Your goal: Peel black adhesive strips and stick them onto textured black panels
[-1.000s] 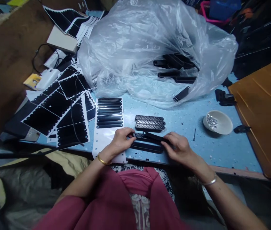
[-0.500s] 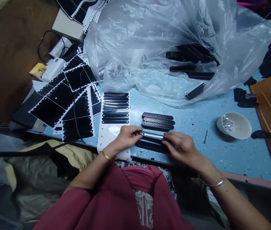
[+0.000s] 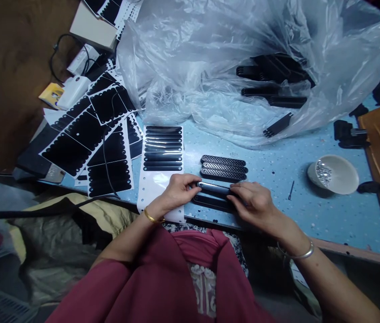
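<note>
At the far left of the blue speckled tabletop (image 3: 327, 220), a small yellow box (image 3: 49, 95) leans against a white plastic case (image 3: 74, 92). Beside these, sheets of black die-cut strips (image 3: 84, 130) overlap in an untidy pile, and a thin black cable (image 3: 105, 161) trails across them. Next comes a single white backing sheet (image 3: 156, 180) laid flat; its upper part bears a column of glossy black strips, its lower part shows bare white with small holes along the left edge.

The left hand (image 3: 180, 190), wearing a gold bangle, pinches the left end of a slim glossy black bar (image 3: 214, 187) between thumb and fingers. That bar lies between the two hands, just in front of three perforated black bars (image 3: 223, 167) set side by side. A second black bar (image 3: 212, 202) rests nearer the table edge. The right hand (image 3: 252, 199), with a silver bangle on the wrist, grips the right end of the glossy bar; whether it also touches the second bar cannot be told. The hands are apart from each other.

Behind, a large clear plastic bag (image 3: 183, 58) sags open around black toothed pieces (image 3: 277, 127). Further right lie a thin black pin (image 3: 291, 190) and a white bowl (image 3: 346, 175) of tiny shiny metal parts (image 3: 323, 174).
</note>
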{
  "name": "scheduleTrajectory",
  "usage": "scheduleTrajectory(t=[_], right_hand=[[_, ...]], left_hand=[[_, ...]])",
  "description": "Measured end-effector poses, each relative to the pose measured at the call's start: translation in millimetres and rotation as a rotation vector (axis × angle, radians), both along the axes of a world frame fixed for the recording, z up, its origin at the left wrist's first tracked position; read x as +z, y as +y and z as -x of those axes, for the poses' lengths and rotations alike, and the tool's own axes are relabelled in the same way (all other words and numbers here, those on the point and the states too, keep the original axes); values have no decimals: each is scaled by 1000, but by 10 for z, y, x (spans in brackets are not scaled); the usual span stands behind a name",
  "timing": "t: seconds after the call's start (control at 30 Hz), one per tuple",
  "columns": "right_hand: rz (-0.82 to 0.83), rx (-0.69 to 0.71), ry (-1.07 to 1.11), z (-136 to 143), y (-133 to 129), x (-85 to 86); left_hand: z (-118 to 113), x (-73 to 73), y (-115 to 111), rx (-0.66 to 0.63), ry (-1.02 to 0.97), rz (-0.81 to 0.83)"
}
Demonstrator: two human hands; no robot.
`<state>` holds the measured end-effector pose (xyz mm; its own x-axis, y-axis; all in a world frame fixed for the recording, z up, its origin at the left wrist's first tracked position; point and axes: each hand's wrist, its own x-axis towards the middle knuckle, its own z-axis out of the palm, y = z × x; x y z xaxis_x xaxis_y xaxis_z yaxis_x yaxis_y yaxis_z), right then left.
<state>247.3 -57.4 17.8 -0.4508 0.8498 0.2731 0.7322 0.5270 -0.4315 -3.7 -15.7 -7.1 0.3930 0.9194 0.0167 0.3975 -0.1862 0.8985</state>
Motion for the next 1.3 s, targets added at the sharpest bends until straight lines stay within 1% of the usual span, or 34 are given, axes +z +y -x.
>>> scheduleTrajectory(t=[0.33,0.5,0.7,0.9,1.1,1.3], right_hand=[[-40,8,-62,35,10,5],[-15,11,-75,47,24,13],[-37,24,-104,34,21,11],[6,21,-93,44,24,17],[-18,28,-123,45,38,19],[7,24,-110,37,48,0]], left_hand=[[-10,4,-3,9,-24,24],[-5,7,-2,8,-14,24],[-7,5,5,5,-14,30],[-7,-19,3,17,-12,35],[-7,-3,2,13,-37,47],[3,-2,8,11,-32,74]])
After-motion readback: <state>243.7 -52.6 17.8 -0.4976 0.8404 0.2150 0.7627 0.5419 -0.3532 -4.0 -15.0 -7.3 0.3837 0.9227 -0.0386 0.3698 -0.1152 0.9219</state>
